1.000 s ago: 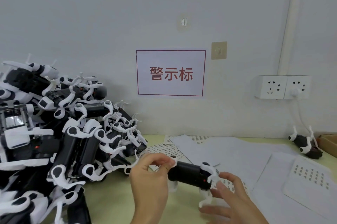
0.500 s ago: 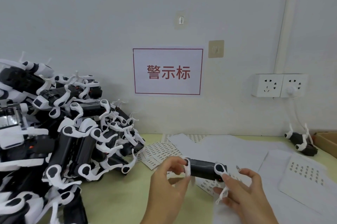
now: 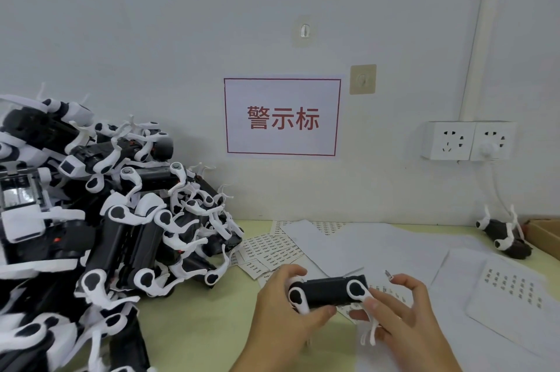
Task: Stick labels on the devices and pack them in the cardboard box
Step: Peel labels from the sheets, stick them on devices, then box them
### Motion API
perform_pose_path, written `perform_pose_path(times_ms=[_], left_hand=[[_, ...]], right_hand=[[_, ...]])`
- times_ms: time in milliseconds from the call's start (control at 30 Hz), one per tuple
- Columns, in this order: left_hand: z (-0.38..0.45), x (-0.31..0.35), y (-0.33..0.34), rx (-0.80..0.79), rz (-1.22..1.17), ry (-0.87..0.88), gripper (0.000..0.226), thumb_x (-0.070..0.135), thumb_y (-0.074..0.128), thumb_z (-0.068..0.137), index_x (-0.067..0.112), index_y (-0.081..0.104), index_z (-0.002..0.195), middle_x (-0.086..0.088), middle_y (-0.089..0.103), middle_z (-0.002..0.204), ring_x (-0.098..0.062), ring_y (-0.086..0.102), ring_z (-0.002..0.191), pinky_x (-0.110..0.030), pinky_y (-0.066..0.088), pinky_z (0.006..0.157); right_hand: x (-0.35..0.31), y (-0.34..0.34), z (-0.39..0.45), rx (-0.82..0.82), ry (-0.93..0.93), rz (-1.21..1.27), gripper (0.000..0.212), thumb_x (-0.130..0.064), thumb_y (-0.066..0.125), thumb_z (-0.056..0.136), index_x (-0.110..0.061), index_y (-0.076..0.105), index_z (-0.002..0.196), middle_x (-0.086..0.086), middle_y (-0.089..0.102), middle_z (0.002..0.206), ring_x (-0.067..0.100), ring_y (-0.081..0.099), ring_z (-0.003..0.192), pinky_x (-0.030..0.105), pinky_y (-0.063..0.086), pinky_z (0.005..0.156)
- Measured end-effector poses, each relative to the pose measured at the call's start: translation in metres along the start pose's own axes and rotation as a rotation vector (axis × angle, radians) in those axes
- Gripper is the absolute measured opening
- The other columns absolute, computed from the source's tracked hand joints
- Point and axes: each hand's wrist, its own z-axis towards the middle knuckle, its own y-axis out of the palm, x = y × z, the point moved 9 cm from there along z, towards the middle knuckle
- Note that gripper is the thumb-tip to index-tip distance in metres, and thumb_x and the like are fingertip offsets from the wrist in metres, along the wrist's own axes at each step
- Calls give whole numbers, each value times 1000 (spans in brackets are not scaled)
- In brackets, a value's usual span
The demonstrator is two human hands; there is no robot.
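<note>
Currently both hands on one device (image 3: pixel 328 291), a black body with white legs, held level just above the tabletop (image 3: pixel 194 326) at about 6 o'clock in frame. Left hand (image 3: pixel 283 308) grips its left end, fingers (image 3: pixel 292 271) curled over the top and thumb underneath. Right hand (image 3: pixel 403 314) holds the right end, thumb on the white leg joint, other fingers bent; a small label (image 3: pixel 388 275) is stuck on one raised fingertip, just above and right of the device. Big pile of devices (image 3: pixel 100 229) of the same type at 9 o'clock, stacked against the wall and spilling toward the near edge. Cut label sheets (image 3: pixel 269 249) with printed rows lie at the pile's foot, just left of centre, partly under blank white paper sheets (image 3: pixel 372 246) that spread to 3 o'clock. Another label sheet (image 3: pixel 512 285) with a small grid of labels lies at 4 o'clock. One lone device (image 3: pixel 501 233) lies legs-up at 3 o'clock, near the wall, just beside the corner of the cardboard box (image 3: pixel 545 235), which is mostly cut off by the right frame edge. On the wall: a red-bordered sign (image 3: pixel 282 117) at 12 o'clock, a double socket (image 3: pixel 469 141) at 2 o'clock with a white plug and cable running down.
</note>
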Motion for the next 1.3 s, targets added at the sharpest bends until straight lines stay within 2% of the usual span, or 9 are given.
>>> perform_pose_path(times_ms=[67, 167, 267, 367, 533, 833, 1033, 1133, 1300], left_hand=[[2, -2, 1, -26, -125, -23, 54, 28, 92, 54, 33, 64, 100, 2, 66, 95, 1, 63, 73, -12, 48, 65], [4, -2, 3, -104, -304, -26, 61, 37, 90, 45, 30, 71, 103, -3, 71, 103, -10, 70, 88, -23, 56, 71], [8, 1, 4, -146, -422, 3, 53, 26, 89, 56, 21, 74, 106, -7, 75, 101, -21, 71, 89, -33, 59, 72], [8, 6, 5, -149, -456, 37, 37, 8, 83, 62, 21, 80, 97, -13, 76, 92, -21, 69, 75, -29, 55, 61], [7, 14, 4, -140, -466, 82, 39, 9, 85, 60, 26, 81, 95, -11, 76, 87, -15, 66, 71, -27, 51, 54], [3, 8, 16, -335, -533, -20, 40, 23, 73, 67, 7, 60, 101, -9, 69, 97, -21, 65, 85, -34, 54, 74], [2, -3, 18, -328, -378, -149, 59, 40, 83, 60, 13, 55, 104, -9, 71, 90, -23, 72, 80, -40, 60, 80], [0, -7, 17, -344, -371, -226, 65, 40, 84, 55, 17, 64, 112, -8, 70, 87, -23, 72, 80, -40, 61, 82], [0, -3, 14, -360, -192, -197, 44, 45, 77, 59, 25, 78, 98, 5, 73, 93, -11, 70, 86, -20, 53, 74]], right_hand=[[1, -1, 0, -1, 7, 40, 38, -2, 69, 86, -25, 47, 107, 9, 78, 91, 37, 75, 79, 41, 48, 67], [1, -1, 2, 10, 54, 131, 24, -3, 58, 94, -23, 47, 102, 18, 76, 82, 38, 74, 71, 37, 43, 58], [3, -3, 2, 38, 133, 216, 12, -11, 50, 101, -21, 46, 96, 24, 70, 85, 42, 67, 69, 37, 33, 56], [3, -2, 0, 41, 176, 277, 8, -16, 46, 103, -19, 46, 95, 21, 71, 72, 42, 63, 73, 37, 30, 56], [3, -1, -3, 39, 187, 291, 10, -17, 42, 104, -19, 46, 95, 18, 70, 62, 40, 62, 69, 36, 25, 54], [-10, -13, 4, 131, 59, 191, 18, -9, 52, 100, -25, 46, 94, 25, 69, 82, 38, 63, 71, 37, 31, 59], [-8, -10, 2, 79, -7, 42, 22, -15, 58, 98, -32, 45, 97, 17, 76, 81, 40, 70, 81, 37, 37, 67], [-11, -7, -1, 71, -32, 1, 20, -18, 59, 96, -28, 42, 100, 15, 76, 79, 19, 70, 62, 36, 39, 65], [-16, 0, -6, 31, -104, -87, 23, -18, 61, 95, -25, 41, 104, 3, 77, 75, 7, 65, 53, 36, 44, 65]])
